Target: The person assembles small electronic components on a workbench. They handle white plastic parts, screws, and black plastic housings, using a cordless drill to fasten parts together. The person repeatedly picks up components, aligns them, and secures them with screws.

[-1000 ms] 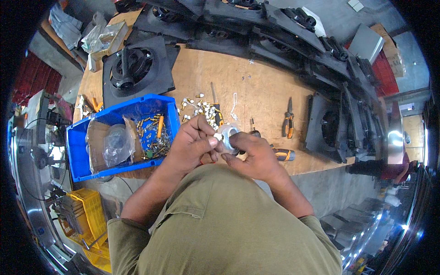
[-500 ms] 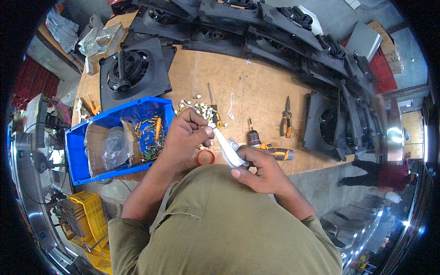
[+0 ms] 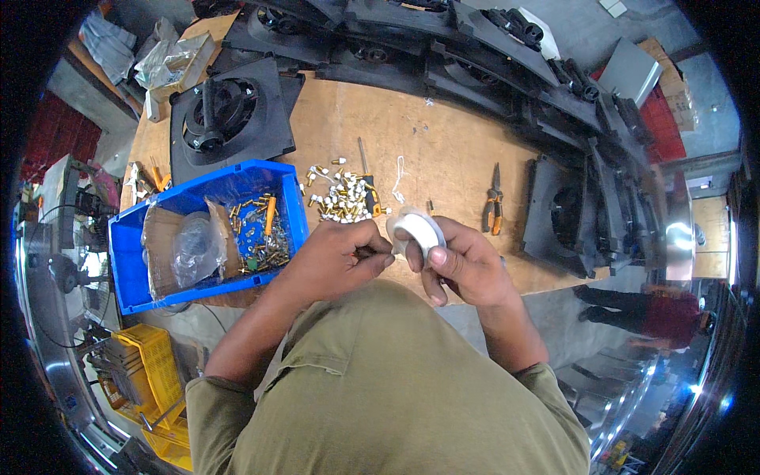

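Facing a wooden tabletop (image 3: 467, 142), with brass-and-white fittings (image 3: 342, 202) heaped beyond the left fingers (image 3: 376, 267). Probably handling light, with soft, easily torn tape; likely gripping best by the rim. Holding the white tape roll (image 3: 428, 230) in the right fingers (image 3: 449, 262). Sitting just beside the left tips, without clearly showing contact. Curling narrowly on the left, without revealing closure or contents; impossible telling.
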Available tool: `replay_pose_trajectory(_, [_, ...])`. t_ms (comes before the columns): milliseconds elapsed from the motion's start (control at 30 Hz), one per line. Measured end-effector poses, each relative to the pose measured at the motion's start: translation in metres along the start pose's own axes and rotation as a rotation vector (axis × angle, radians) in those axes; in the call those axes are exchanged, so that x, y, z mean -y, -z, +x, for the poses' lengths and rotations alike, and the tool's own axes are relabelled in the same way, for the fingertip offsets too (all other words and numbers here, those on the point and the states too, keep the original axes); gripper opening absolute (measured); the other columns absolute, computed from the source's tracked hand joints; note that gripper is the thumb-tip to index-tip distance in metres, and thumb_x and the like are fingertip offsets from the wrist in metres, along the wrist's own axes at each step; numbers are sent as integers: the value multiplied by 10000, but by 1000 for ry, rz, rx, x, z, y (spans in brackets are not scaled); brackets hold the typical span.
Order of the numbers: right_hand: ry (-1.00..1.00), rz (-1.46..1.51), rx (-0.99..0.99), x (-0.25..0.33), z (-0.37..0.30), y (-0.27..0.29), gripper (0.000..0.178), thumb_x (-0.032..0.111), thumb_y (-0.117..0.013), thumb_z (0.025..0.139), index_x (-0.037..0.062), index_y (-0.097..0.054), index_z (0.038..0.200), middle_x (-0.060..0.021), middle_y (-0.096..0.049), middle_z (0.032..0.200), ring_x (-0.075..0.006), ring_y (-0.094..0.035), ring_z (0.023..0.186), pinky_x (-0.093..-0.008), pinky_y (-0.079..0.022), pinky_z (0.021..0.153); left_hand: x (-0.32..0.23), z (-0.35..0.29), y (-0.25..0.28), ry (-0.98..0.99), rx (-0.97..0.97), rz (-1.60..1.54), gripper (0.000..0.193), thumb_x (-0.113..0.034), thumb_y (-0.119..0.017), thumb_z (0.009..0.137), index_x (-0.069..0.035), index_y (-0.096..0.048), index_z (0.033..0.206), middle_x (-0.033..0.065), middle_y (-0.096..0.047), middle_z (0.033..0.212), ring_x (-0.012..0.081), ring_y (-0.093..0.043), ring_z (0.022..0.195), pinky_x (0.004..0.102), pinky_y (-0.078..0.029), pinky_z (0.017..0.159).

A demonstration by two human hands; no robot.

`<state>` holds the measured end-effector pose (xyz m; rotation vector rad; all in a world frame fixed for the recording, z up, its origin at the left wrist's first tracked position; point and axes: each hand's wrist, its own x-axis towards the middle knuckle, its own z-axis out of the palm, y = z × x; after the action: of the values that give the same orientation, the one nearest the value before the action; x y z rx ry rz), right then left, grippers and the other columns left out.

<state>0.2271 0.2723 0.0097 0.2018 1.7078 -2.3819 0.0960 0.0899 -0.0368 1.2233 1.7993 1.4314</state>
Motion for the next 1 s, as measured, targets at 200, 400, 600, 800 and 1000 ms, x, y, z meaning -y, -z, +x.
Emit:
replay_pose_trajectory(200, [-21, 108, 33, 2, 11, 4, 486, 238, -528, 988, -21, -415, 1383, -71, -599, 1100, -118, -580, 587, -240, -467, 503, -3, -8, 2, -10, 48, -85, 162, -115, -737, 831, -15, -610, 840, 113, -687, 763, 195, -682, 677, 315, -515, 608])
replay_pose_trajectory(400, [-47, 107, -46, -10, 19, -5, 614, 269, -552, 957, -13, -340, 1460, -100, -568, 1143, -131, -573, 651, -236, -449, 490, 6, -14, -7, 11, -53, -386, 153, -81, -738, 851, -28, -596, 870, 63, -679, 765, 100, -639, 687, 271, -505, 596])
replay_pose_trajectory(600, [-51, -193, -74, -24, 15, -12, 531, 183, -520, 938, -20, -373, 1406, -140, -575, 1178, -198, -586, 946, -317, -472, 801, 7, -15, -8, 61, -157, -782, 187, -77, -723, 872, -33, -554, 937, 95, -679, 819, 115, -647, 712, 254, -538, 619])
replay_pose_trajectory(800, [-28, -542, 31, -29, 7, -19, 551, 128, -515, 883, -48, -374, 1385, -237, -551, 1233, -296, -550, 1155, -390, -420, 992, 12, -9, 2, 22, -303, -850, 178, -53, -700, 884, -38, -533, 946, 116, -683, 831, 118, -652, 719, 257, -544, 643])
replay_pose_trajectory(1000, [-91, -430, 81, -15, -7, -19, 591, 120, -519, 877, -51, -360, 1419, -203, -580, 1214, -255, -578, 1083, -367, -447, 933, 20, -4, 1, 125, -373, -241, 206, -109, -750, 848, -28, -583, 937, 99, -681, 872, 181, -682, 735, 280, -562, 653])
